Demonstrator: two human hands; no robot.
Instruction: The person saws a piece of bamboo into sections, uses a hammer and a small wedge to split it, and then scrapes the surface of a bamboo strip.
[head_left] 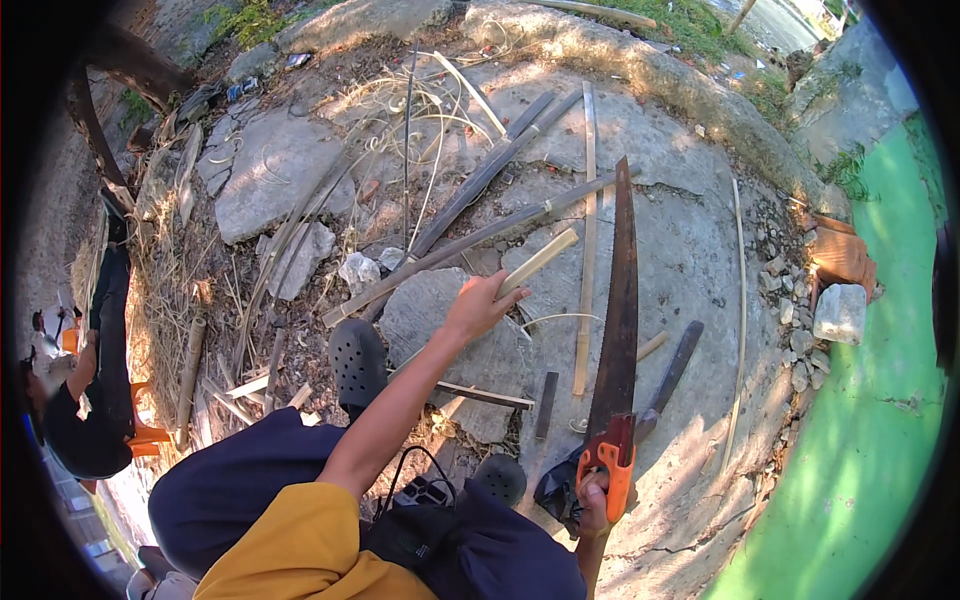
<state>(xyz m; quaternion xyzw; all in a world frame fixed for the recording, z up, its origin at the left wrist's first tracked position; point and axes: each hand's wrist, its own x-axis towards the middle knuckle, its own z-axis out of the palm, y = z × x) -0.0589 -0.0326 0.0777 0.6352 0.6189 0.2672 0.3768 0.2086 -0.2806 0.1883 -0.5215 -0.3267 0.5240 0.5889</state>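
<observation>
My left hand is closed around a pale split-bamboo strip, which slants up to the right past my fingers. Its lower end runs back behind my forearm. In my right hand is the orange handle of a hand saw, its long rusty blade pointing up and away from me. The blade is apart from the bamboo strip. Just right of the saw lies a dark, long flat tool, perhaps a machete; its lower end is partly hidden. A black plastic bag is beside my right hand.
Several bamboo lengths lie across the cracked concrete. Thin curled shavings are heaped farther off. Rubble and a white block edge the green surface at right. Another person is at far left.
</observation>
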